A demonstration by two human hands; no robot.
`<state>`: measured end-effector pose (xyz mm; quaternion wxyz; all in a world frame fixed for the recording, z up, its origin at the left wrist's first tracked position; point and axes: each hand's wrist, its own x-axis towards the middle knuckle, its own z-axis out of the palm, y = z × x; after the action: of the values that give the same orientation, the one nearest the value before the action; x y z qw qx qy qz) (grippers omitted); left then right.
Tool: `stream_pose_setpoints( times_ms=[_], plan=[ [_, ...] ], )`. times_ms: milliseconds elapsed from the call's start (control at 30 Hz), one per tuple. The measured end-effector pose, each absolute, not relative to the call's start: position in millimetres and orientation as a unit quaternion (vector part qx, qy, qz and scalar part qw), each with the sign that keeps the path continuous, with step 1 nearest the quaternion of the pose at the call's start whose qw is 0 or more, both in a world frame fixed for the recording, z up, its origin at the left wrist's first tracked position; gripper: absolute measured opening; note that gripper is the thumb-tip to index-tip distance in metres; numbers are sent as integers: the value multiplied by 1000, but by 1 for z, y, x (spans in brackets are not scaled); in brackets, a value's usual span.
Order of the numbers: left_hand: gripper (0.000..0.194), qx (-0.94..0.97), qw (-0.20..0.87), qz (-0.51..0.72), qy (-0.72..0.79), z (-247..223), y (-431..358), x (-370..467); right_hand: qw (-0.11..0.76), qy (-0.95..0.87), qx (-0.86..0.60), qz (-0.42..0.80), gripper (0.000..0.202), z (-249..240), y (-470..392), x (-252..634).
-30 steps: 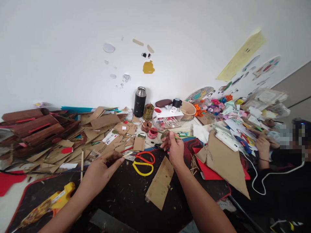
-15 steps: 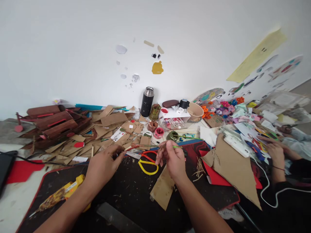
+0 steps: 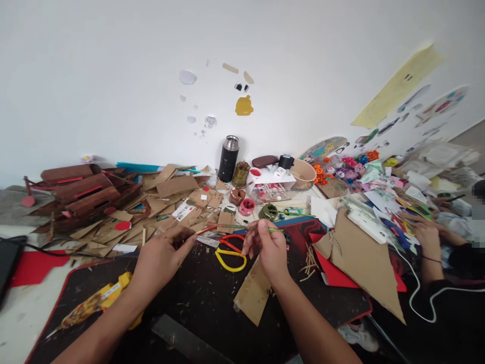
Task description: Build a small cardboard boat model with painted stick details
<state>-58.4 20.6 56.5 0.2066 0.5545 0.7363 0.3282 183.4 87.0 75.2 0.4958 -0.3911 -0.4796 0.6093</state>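
Right fingers (image 3: 250,239) bent, apparently pinching paintbrush (image 3: 274,230).

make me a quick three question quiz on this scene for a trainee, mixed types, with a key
1. Multiple choice: the left hand holds
a) a yellow glue gun
b) a thin, partly red stick
c) a tall black bottle
2. True or false: the right hand holds a thin, green-ended tool.
3. Fill the gap: the loop-handled scissors on the dark mat have one red loop and one ____ loop.

Key: 1 b; 2 true; 3 yellow.
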Motion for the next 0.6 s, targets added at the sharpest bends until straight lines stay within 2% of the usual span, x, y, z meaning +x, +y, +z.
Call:
stream_pose_setpoints(
  times_ms=[133, 333, 600],
  plan=[
    [39, 556, 206, 328, 735, 56, 21, -58, 509, -469, -388, 609, 51, 73, 87, 185],
    [41, 554, 217, 330, 733, 59, 20, -58, 479, -493, -364, 629, 51, 75, 82, 177],
    [45, 543, 232, 319, 741, 59, 22, -62, 513, -467, -393, 604, 51, 72, 89, 185]
  ],
)
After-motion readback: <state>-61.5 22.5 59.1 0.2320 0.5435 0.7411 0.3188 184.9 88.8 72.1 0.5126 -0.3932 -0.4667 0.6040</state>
